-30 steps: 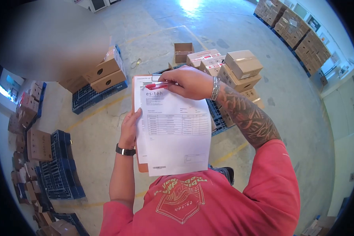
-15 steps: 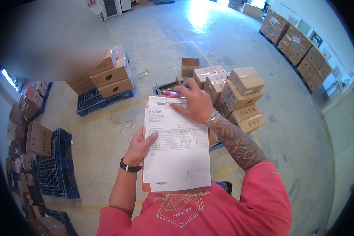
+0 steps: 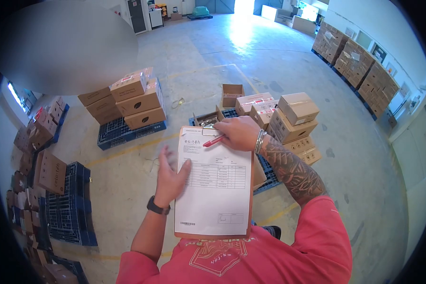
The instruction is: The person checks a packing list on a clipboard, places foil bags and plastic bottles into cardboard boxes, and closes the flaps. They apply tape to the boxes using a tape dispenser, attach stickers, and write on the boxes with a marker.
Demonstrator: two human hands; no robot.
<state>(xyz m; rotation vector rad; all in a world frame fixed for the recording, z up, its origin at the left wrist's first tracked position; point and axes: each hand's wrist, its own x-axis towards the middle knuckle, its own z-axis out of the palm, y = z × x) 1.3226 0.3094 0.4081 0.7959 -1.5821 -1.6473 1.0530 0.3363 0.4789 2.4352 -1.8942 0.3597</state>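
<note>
A brown clipboard (image 3: 177, 234) stands in front of my chest, with a printed sheet (image 3: 208, 208) on its face. My right hand (image 3: 239, 133) is closed at the top edge by the metal clip, gripping the board there. A red pen (image 3: 214, 141) sticks out from the same fingers, slanting down and left over the sheet. Beside the left edge, my left hand (image 3: 171, 176) has its fingers stretched out and apart from the board, slightly blurred. Its thumb lies at the sheet's edge.
Stacked cartons (image 3: 293, 123) stand on a blue pallet (image 3: 268, 177) ahead right, near an open carton (image 3: 232, 94). More cartons (image 3: 142, 102) sit on a pallet ahead left. Empty blue pallets (image 3: 68, 208) are at left. Loaded pallets (image 3: 355, 61) line the right wall.
My left fingers have come off the clipboard and spread out. The sheet now sits straighter on the board. In my right hand the pen has swung to point down-left.
</note>
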